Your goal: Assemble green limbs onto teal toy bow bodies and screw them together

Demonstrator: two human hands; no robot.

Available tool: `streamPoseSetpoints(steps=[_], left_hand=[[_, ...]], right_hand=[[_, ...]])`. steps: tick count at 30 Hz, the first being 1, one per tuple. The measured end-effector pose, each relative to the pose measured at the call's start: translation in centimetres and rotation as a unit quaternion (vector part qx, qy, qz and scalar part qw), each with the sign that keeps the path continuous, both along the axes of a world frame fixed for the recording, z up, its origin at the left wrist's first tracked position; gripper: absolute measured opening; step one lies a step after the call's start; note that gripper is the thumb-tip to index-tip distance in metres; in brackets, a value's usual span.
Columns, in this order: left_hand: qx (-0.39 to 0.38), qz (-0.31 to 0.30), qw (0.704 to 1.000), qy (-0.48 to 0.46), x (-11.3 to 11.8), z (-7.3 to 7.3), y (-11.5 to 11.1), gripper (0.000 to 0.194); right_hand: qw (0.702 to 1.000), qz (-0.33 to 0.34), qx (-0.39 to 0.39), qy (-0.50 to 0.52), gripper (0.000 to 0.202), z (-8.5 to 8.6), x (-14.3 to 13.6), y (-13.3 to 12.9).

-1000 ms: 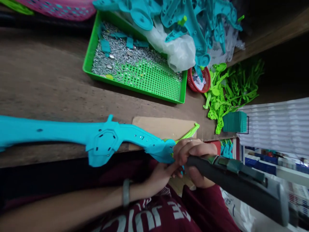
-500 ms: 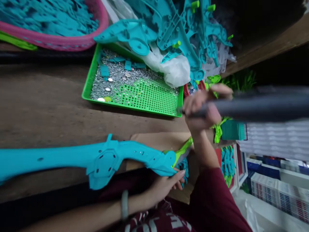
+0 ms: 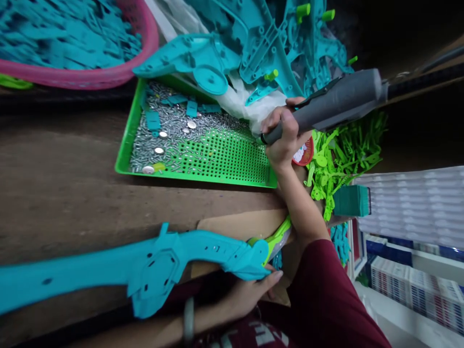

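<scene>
My right hand [image 3: 284, 135] is wrapped round a grey electric screwdriver [image 3: 337, 104] whose cord runs off to the right. The driver's front end points left and down over the right part of a green perforated tray [image 3: 224, 157] holding many small silver screws [image 3: 170, 128]. My left hand [image 3: 253, 290] grips the right end of a long blue plastic toy part [image 3: 155, 266], thumb on the near edge, some fingers hidden beneath. A lime-green and grey piece [image 3: 279, 237] joins that end. Brown cardboard [image 3: 241, 223] lies behind the part.
A pink basket [image 3: 150, 43] of small blue pieces stands at the back left. Blue plastic shells [image 3: 253, 43] are heaped behind the tray. Lime-green parts [image 3: 328, 169] and a small red basket [image 3: 306, 152] lie to the right, near a teal box [image 3: 351, 200].
My right hand has moved up and slightly left with the screwdriver, which now tilts toward the tray. The blue part's left end sits lower in view; my left hand still holds it.
</scene>
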State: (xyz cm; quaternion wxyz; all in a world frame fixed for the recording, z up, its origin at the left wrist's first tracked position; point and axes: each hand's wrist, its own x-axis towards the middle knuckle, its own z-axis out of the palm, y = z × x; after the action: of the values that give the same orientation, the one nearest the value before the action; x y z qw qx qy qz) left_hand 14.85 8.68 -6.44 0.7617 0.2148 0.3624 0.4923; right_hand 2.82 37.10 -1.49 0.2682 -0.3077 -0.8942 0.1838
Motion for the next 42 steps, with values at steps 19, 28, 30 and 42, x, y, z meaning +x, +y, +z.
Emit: streamPoseSetpoints(steps=[19,28,30,42], left_hand=[[0.23,0.255,0.852,0.396,-10.8,9.0,0.5,0.021],[0.35,0.186,0.819,0.415,-10.3,9.1,0.0,0.014],[0.355,0.148,0.829,0.406,-10.5,9.3,-0.1,0.016],[-0.16,0.02,0.985,-0.058,-4.2,4.6,-2.4,0.051]], right_hand=[[0.914,0.134,-0.265,0.278,0.024,15.3,13.7,-18.4],[0.895,0.204,-0.29,0.272,0.017,14.9,15.9,-20.1],[0.892,0.223,-0.279,0.278,0.014,14.6,16.1,-20.7],[0.92,0.082,-0.229,0.309,0.034,9.2,19.4,-21.9]])
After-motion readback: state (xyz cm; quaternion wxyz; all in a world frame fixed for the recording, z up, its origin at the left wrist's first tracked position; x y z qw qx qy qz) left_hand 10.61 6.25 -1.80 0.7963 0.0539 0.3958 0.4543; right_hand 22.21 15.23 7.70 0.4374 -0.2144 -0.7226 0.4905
